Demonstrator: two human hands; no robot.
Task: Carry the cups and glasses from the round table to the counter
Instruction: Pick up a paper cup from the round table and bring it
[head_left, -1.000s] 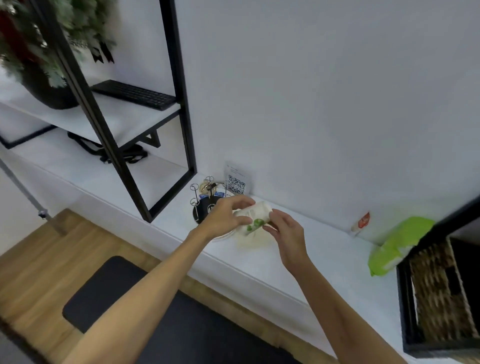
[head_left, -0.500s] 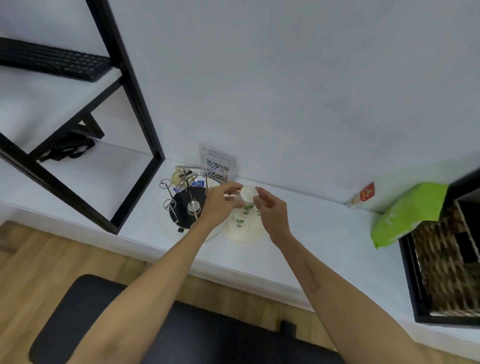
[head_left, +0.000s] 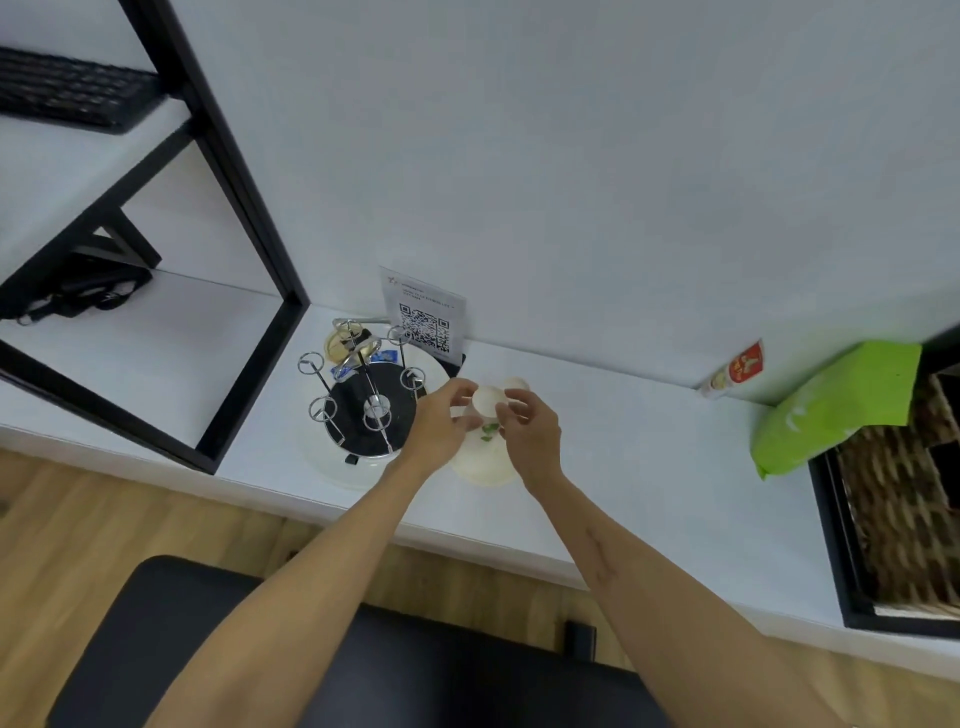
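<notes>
A white cup (head_left: 485, 415) is gripped upside down by both hands (head_left: 488, 423), probably for stacking on the bench (head_left: 649, 467) below.

Cream ceramic cup (head_left: 485, 447) with green leaf print on a white tabletop (head_left: 649, 467); black round rack base (head_left: 371, 415), lime-green soft packet (head_left: 836, 410), brown woven wicker basket (head_left: 904, 499)

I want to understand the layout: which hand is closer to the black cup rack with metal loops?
Left. The left hand is right beside the black cup rack, at its right edge; the right hand is farther right, beyond the cup.
</notes>
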